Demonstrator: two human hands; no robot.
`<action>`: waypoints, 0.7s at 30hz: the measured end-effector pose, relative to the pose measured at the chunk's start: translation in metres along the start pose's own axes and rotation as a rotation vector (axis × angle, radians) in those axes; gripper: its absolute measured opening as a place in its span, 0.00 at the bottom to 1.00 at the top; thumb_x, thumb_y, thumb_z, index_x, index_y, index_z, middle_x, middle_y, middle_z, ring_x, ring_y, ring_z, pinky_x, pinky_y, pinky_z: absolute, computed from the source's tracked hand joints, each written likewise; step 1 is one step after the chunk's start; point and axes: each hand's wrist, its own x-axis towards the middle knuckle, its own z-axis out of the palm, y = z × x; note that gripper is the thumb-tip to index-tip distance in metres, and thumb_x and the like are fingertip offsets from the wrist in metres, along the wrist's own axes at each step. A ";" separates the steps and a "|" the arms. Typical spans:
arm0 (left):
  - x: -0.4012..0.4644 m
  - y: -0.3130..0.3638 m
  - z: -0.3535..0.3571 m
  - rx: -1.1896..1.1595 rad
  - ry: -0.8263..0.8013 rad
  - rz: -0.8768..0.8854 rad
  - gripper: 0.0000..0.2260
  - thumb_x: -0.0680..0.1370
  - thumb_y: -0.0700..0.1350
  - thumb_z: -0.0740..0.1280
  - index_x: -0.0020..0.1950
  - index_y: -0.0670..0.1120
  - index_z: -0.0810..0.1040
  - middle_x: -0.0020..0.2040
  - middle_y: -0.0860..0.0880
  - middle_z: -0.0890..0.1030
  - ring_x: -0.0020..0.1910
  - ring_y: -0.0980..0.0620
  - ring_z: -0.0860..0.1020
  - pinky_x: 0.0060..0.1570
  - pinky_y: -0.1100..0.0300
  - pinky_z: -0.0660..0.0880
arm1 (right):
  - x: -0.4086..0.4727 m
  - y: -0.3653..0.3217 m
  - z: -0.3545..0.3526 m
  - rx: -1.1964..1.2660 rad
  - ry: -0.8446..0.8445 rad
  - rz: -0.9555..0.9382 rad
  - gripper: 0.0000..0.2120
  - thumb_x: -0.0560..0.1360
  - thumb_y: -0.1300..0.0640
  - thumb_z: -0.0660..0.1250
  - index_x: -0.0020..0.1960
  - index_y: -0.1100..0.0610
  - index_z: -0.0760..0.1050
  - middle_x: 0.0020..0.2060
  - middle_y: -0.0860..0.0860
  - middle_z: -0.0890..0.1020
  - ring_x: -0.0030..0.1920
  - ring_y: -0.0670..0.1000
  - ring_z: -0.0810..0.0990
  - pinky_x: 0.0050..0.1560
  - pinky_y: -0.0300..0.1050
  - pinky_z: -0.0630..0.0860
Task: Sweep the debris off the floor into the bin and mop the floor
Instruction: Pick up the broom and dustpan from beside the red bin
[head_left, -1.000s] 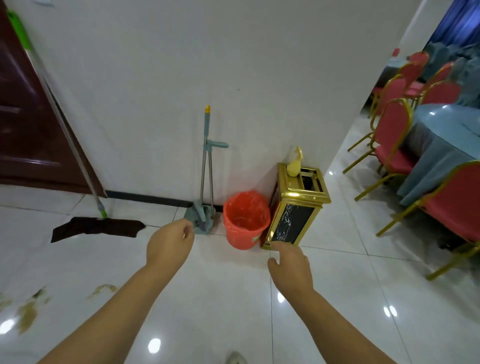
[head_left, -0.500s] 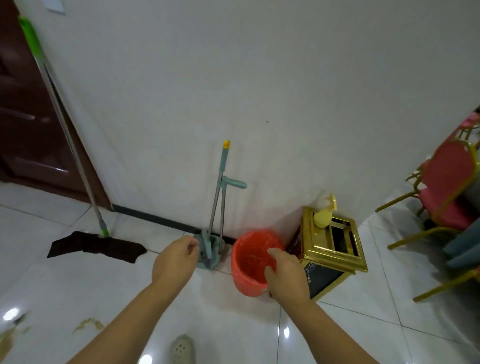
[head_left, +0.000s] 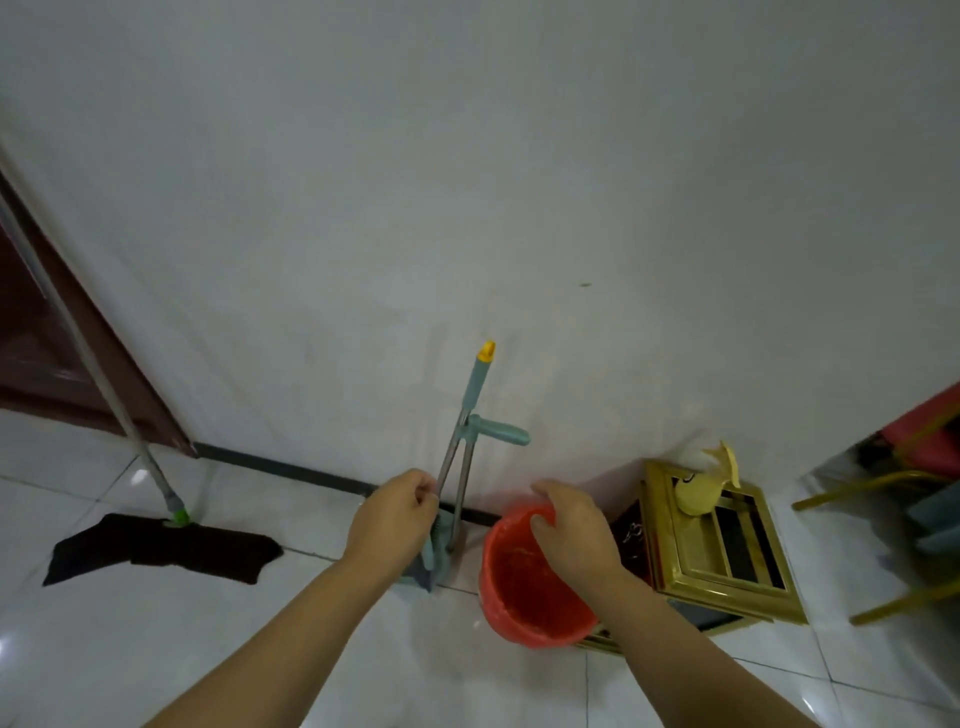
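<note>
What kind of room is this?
Probably a restaurant or banquet hall corner. A gold-trimmed bin stands by the wall, a red chair with a gold frame shows at right, and the tile floor is glossy.

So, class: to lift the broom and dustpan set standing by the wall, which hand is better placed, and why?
Left. The left hand is already at the broom and dustpan set, fingers curled by its poles; the right hand hovers over the red bin.

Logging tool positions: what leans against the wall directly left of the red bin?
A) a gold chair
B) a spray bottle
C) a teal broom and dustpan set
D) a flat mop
C: the teal broom and dustpan set stands upright against the wall beside the red bin.
</note>
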 end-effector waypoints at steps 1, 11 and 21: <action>0.010 -0.001 0.000 -0.006 -0.006 -0.003 0.08 0.79 0.43 0.62 0.56 0.48 0.78 0.51 0.51 0.81 0.48 0.52 0.78 0.49 0.58 0.76 | 0.012 -0.003 0.002 0.002 -0.010 0.003 0.21 0.76 0.58 0.63 0.68 0.53 0.72 0.64 0.50 0.76 0.65 0.51 0.72 0.67 0.44 0.67; 0.077 -0.018 0.026 -0.083 -0.049 -0.124 0.09 0.80 0.43 0.60 0.58 0.50 0.76 0.49 0.52 0.79 0.45 0.54 0.77 0.45 0.61 0.73 | 0.149 -0.015 0.017 0.098 -0.166 0.043 0.18 0.76 0.60 0.63 0.66 0.57 0.74 0.63 0.54 0.76 0.63 0.54 0.74 0.63 0.43 0.68; 0.162 0.017 0.105 -0.293 -0.111 -0.424 0.08 0.78 0.41 0.60 0.42 0.48 0.76 0.35 0.54 0.75 0.32 0.59 0.72 0.33 0.64 0.69 | 0.261 -0.029 0.011 0.690 -0.409 0.223 0.17 0.82 0.51 0.53 0.64 0.60 0.71 0.29 0.55 0.81 0.28 0.51 0.81 0.31 0.38 0.77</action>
